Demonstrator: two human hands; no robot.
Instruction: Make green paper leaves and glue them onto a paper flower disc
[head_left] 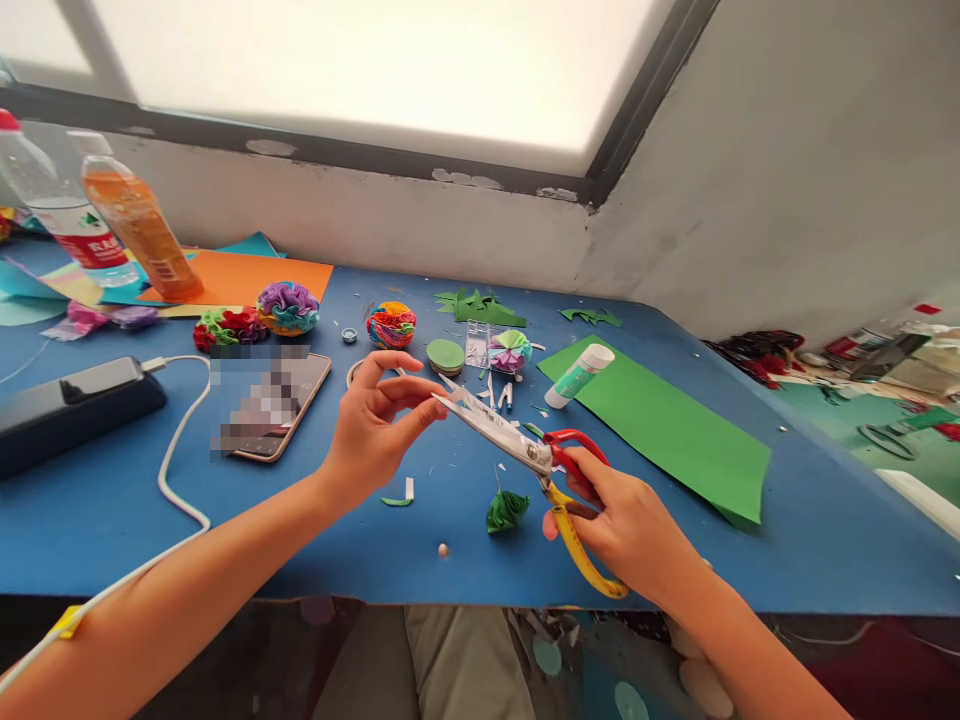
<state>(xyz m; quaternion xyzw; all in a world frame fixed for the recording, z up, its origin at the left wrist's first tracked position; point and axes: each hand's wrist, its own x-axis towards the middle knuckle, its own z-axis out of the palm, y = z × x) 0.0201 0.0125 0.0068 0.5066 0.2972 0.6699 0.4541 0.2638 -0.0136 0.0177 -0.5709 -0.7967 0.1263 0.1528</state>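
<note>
My right hand [626,515] grips a pair of scissors [510,435] with one red and one yellow handle. Their blades are parted a little and point left, toward my left hand [379,415]. The thumb and fingers of that hand are pinched together right at the blade tips. Something small and whitish seems to be there, too small to make out. Below the scissors lies a crumpled green paper piece [508,511] with a thin stem. Behind the blades are a stack of green paper discs [445,356] and several white scraps [505,392].
A glue stick [579,376] rests on a green sheet [675,440] at right. Paper pompoms [391,325] and green offcuts [480,305] lie toward the wall. At left are a phone [281,405], a dark device [75,405] with a white cable [174,440], and two bottles [139,215].
</note>
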